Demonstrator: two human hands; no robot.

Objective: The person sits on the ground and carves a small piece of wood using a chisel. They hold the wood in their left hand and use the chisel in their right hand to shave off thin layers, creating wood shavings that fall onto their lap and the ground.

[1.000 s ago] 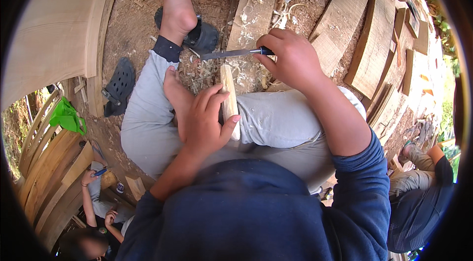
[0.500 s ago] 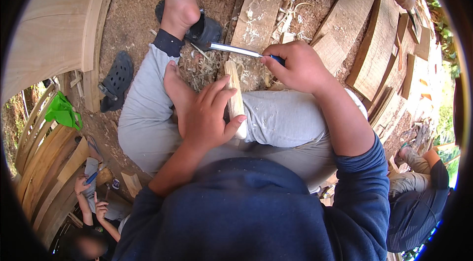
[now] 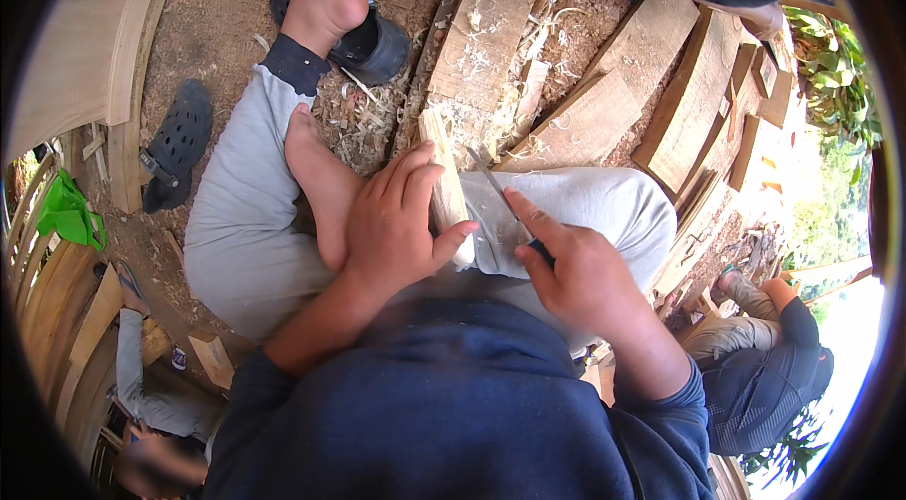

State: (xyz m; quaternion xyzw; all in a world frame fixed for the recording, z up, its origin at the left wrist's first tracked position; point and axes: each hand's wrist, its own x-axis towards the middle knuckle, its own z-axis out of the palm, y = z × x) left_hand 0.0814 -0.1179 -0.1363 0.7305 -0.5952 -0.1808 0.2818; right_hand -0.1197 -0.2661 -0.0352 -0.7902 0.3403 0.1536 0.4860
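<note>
My left hand [image 3: 392,226] is closed around a pale, whittled piece of wood [image 3: 447,184], its fingers along the left side and its thumb across the near end. The wood lies upright in view beside my bent leg, its far end over a shaving-covered plank. In my right hand [image 3: 590,278] is a chisel [image 3: 494,187] with a blue handle, which my palm mostly hides. My index finger stretches along its narrow metal blade, seen nearly edge-on. The blade points up and left over my grey trouser leg, its tip just right of the wood and apart from it.
Thick planks [image 3: 698,99] lie on the sawdust-covered ground ahead and right. Dark clogs [image 3: 179,143] rest near my bare feet. A green bag [image 3: 71,209] hangs at left. Other people sit at lower left and lower right [image 3: 764,377]; another person's legs are at the top.
My right hand has come down toward me, and the chisel has turned from nearly level to a steep slant beside the wood. My left hand still holds the wood.
</note>
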